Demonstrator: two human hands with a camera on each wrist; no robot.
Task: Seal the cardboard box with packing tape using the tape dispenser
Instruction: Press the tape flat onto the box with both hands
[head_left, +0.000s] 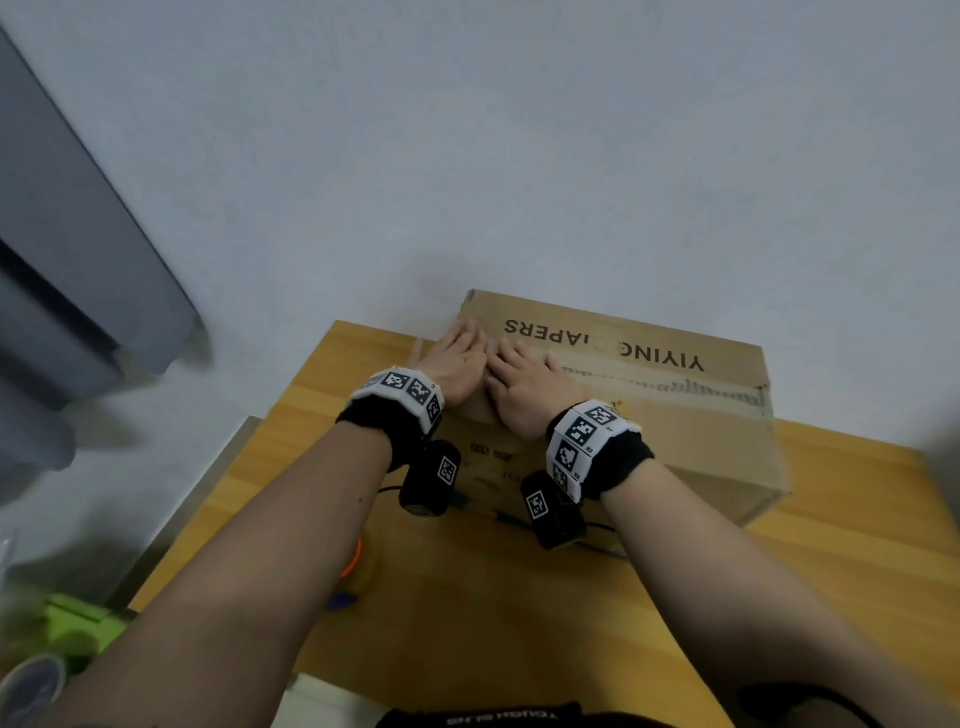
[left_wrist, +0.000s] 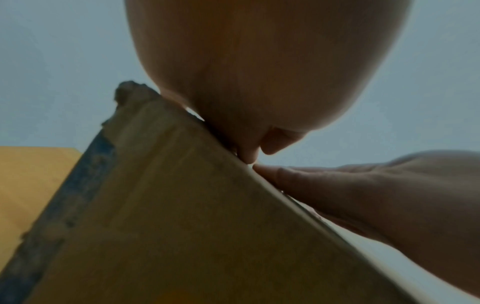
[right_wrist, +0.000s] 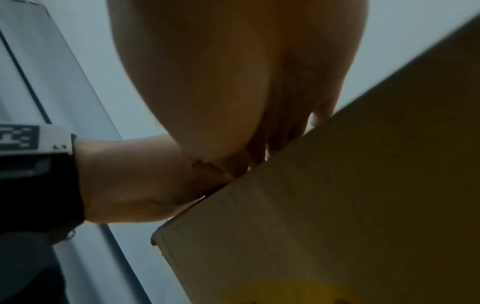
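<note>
Pressing flat on the brown printed cardboard box (head_left: 623, 395) at the wooden table's (head_left: 857, 545) far edge, left hand (head_left: 457, 364) and right hand (head_left: 524, 389) lie fingers extended, gripping nothing. Stiff-walled and probably light, its flaps likely flex; hold corners.

A wooden table (head_left: 857, 545) with a warm honey-coloured top stands pushed up against a plain pale grey wall (head_left: 519, 130). To the left of the table, against the same wall, a grey cabinet (head_left: 78, 270) with a dark seam down its front rises out of view. Below the table's left edge runs a dull metal strip (head_left: 208, 493), and further left lies something bright green (head_left: 78, 623), too blurred to identify. The light is soft and even.
</note>
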